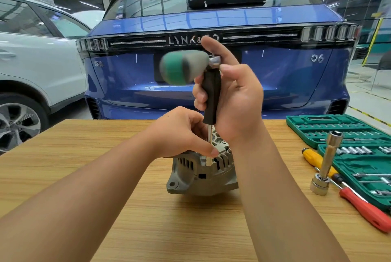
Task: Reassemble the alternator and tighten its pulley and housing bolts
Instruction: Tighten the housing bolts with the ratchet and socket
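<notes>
A grey alternator [196,177] sits on the wooden table [105,166], slotted housing facing me. A ratchet [211,90] stands upright over it on a thin steel extension [209,145] that reaches down to the housing's top edge. Its green and grey handle [179,67] points left and is blurred. My right hand [234,96] grips the black upright grip below the ratchet head. My left hand [182,134] rests on top of the alternator and pinches the extension near its lower end. The bolt under the socket is hidden.
An open green socket set case [347,134] lies at the right of the table. Beside it a long socket [325,162] stands upright, with a yellow-handled screwdriver [313,158] and a red-handled tool [368,211]. A blue car [275,75] stands just behind the table, a white car [31,60] on the left.
</notes>
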Demonstrator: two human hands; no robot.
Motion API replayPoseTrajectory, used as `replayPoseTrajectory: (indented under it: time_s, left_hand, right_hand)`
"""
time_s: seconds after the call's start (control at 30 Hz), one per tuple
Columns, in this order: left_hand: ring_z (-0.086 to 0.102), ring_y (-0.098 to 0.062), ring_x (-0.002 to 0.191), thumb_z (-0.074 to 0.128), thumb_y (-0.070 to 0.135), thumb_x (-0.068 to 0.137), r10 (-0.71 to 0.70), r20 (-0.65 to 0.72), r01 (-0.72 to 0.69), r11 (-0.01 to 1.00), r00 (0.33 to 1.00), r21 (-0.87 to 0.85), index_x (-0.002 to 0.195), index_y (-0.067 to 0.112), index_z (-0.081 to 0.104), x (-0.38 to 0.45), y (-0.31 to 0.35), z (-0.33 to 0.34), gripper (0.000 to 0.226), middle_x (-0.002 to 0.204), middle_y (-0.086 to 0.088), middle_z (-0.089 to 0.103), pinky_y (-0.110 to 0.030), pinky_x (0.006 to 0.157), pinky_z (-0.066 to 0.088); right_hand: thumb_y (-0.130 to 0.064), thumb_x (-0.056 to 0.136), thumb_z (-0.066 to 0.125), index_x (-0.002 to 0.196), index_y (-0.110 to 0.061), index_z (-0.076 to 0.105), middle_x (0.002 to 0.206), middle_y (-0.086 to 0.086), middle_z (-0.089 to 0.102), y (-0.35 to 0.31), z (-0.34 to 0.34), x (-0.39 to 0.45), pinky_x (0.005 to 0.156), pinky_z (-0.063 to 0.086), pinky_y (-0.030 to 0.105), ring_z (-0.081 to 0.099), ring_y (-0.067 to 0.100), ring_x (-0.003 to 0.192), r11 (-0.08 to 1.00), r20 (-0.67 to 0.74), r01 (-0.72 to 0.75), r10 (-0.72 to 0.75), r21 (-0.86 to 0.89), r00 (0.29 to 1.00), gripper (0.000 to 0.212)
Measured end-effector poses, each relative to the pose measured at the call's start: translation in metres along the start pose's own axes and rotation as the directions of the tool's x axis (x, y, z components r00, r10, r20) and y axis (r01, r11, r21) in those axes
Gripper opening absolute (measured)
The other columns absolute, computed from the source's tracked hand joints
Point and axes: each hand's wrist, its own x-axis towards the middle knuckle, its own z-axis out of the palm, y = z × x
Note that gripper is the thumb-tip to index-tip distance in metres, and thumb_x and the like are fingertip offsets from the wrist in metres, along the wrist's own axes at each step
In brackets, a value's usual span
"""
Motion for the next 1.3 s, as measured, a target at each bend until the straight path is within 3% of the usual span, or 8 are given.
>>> replayPoseTrajectory:
  time_s: [0.17, 0.47, 0.57, 0.67, 0.77, 0.97, 1.13, 1.3]
  left_hand:
    - [0.062, 0.0, 0.056, 0.094, 0.036, 0.066, 0.015, -0.005, -0.015, 1.0, 1.0, 0.011, 0.072, 0.028, 0.07, 0.002, -0.001, 0.001, 0.026, 0.062, 0.013, 0.067, -0.024, 0.061, 0.049]
    - [0.07, -0.004, 0.069, 0.09, 0.049, 0.068, -0.023, 0.092, 0.016, 0.997, 0.996, 0.074, 0.083, 0.031, 0.072, 0.01, -0.002, 0.001, 0.03, 0.074, 0.013, 0.073, -0.035, 0.076, 0.06]
    - [0.066, 0.001, 0.065, 0.087, 0.056, 0.067, -0.017, 0.134, 0.007, 0.997, 0.991, 0.076, 0.078, 0.039, 0.071, 0.013, -0.004, 0.0, 0.025, 0.073, 0.016, 0.071, -0.031, 0.07, 0.054]
    - [0.059, 0.005, 0.056, 0.086, 0.057, 0.066, -0.03, 0.162, 0.017, 0.997, 0.986, 0.079, 0.073, 0.048, 0.067, 0.013, -0.002, 0.0, 0.023, 0.065, 0.019, 0.066, -0.028, 0.063, 0.046]
    - [0.059, 0.005, 0.053, 0.085, 0.06, 0.063, -0.074, 0.179, 0.053, 0.991, 0.981, 0.12, 0.072, 0.05, 0.064, 0.014, 0.001, 0.001, 0.025, 0.06, 0.02, 0.063, -0.028, 0.06, 0.045]
    - [0.07, -0.012, 0.069, 0.085, 0.062, 0.063, -0.133, 0.141, 0.107, 0.978, 0.981, 0.177, 0.084, 0.03, 0.071, 0.017, 0.0, 0.006, 0.041, 0.078, 0.006, 0.073, -0.035, 0.072, 0.058]
    - [0.067, -0.006, 0.087, 0.085, 0.062, 0.064, -0.052, 0.156, 0.018, 0.976, 0.986, 0.217, 0.101, 0.042, 0.065, 0.012, 0.001, 0.005, 0.047, 0.095, 0.015, 0.071, -0.033, 0.079, 0.057]
    - [0.063, 0.005, 0.079, 0.086, 0.06, 0.062, -0.105, 0.128, 0.069, 0.964, 0.986, 0.258, 0.091, 0.047, 0.062, 0.008, 0.005, 0.003, 0.04, 0.086, 0.027, 0.068, -0.024, 0.069, 0.047]
  right_hand:
    - [-0.042, 0.095, 0.051, 0.127, -0.018, 0.062, 0.091, 0.01, 0.055, -0.001, -0.004, 0.001, 0.055, 0.032, 0.031, 0.046, 0.017, 0.058, 1.0, -0.028, -0.02, 0.019, -0.008, 0.999, 0.041]
    - [-0.023, 0.092, 0.073, 0.084, -0.013, 0.066, 0.056, -0.004, 0.049, -0.006, 0.018, -0.002, 0.044, 0.036, 0.023, 0.04, 0.01, 0.046, 0.922, -0.359, -0.047, -0.103, -0.385, 0.928, 0.014]
    - [-0.019, 0.093, 0.071, 0.087, -0.01, 0.062, 0.055, -0.006, 0.047, -0.013, 0.012, 0.001, 0.046, 0.035, 0.024, 0.04, 0.008, 0.045, 0.945, -0.464, -0.164, 0.015, -0.282, 0.886, 0.013]
    - [-0.019, 0.084, 0.069, 0.107, -0.012, 0.059, 0.064, -0.01, 0.05, -0.021, 0.003, -0.001, 0.057, 0.036, 0.023, 0.045, 0.006, 0.052, 0.964, -0.274, -0.267, 0.258, 0.005, 0.926, 0.026]
    - [-0.016, 0.078, 0.07, 0.102, -0.02, 0.061, 0.075, -0.009, 0.056, -0.018, -0.002, -0.002, 0.06, 0.042, 0.022, 0.053, 0.006, 0.059, 0.958, -0.196, -0.25, 0.274, 0.141, 0.941, 0.026]
    - [-0.01, 0.087, 0.066, 0.108, -0.029, 0.066, 0.084, 0.001, 0.063, -0.008, 0.006, -0.001, 0.06, 0.046, 0.027, 0.059, 0.013, 0.066, 0.995, -0.21, -0.078, 0.064, -0.058, 0.975, 0.028]
    - [-0.004, 0.091, 0.06, 0.118, -0.031, 0.065, 0.076, 0.006, 0.055, -0.002, 0.021, -0.006, 0.057, 0.045, 0.028, 0.05, 0.018, 0.061, 0.945, 0.04, 0.059, -0.048, -0.322, 0.998, 0.038]
    - [-0.016, 0.079, 0.04, 0.123, -0.018, 0.053, 0.076, 0.011, 0.052, -0.016, 0.025, -0.002, 0.057, 0.03, 0.035, 0.042, 0.023, 0.059, 0.989, 0.098, -0.102, 0.113, -0.108, 0.989, 0.046]
